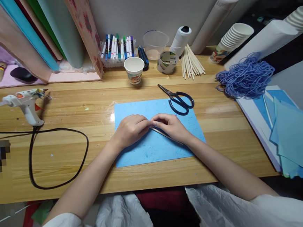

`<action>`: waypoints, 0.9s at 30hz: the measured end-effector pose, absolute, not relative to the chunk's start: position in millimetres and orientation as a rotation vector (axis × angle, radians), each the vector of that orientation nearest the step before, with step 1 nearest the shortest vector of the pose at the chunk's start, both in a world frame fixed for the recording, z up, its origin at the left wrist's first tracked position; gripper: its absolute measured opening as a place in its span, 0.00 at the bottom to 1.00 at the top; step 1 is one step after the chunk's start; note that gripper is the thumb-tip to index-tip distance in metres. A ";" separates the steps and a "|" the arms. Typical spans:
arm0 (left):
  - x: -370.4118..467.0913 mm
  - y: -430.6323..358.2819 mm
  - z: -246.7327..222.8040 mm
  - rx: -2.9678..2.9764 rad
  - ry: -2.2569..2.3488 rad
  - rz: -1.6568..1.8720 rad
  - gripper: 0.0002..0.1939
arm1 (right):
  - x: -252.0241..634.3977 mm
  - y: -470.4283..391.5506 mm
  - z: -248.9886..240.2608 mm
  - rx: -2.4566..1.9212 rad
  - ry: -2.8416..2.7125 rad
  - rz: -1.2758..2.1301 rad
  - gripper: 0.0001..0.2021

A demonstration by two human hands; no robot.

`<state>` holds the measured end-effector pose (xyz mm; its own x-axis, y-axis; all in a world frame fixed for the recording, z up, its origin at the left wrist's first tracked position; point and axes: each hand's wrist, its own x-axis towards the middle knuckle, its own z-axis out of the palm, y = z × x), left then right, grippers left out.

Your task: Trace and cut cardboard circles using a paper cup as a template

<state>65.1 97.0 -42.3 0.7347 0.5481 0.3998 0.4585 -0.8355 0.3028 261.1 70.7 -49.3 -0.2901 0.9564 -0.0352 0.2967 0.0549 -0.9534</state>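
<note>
My left hand [133, 129] and my right hand [172, 126] meet fingertip to fingertip over a blue sheet [144, 154] on the wooden table. Both are closed in a pinch; what sits between the fingertips is too small to make out. A thin wooden stick [166, 135] slants from near the fingertips down under my right hand. Black-handled scissors [178, 99] lie across the sheet's upper right edge, blades toward the upper left. Just behind the sheet stands a paper cup [134, 71].
A glue gun [27, 105] and its looped black cable [87, 143] lie left. Markers [117, 48], a tape roll [167, 63], wooden sticks [191, 63] and stacked cups [236, 37] stand behind. Blue yarn [245, 76] and blue paper pieces [294, 133] are right.
</note>
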 end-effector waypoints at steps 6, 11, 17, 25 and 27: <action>69.4 95.4 -41.2 2.481 0.883 0.789 0.05 | 259.8 69.1 -48.2 -1.265 -1.666 1.255 0.08; 74.8 94.8 -43.3 2.105 0.988 0.774 0.01 | 258.9 68.8 -48.0 -1.301 -1.707 1.210 0.09; 76.7 94.4 -45.4 1.797 0.953 0.812 0.03 | 258.7 68.6 -47.3 -1.320 -1.737 1.158 0.07; 74.6 94.6 -41.0 1.832 0.872 0.833 0.04 | 258.8 68.0 -50.3 -1.327 -1.769 1.121 0.09; 71.1 95.5 -35.4 1.990 0.825 0.774 0.11 | 259.1 68.0 -50.3 -1.323 -1.773 1.120 0.08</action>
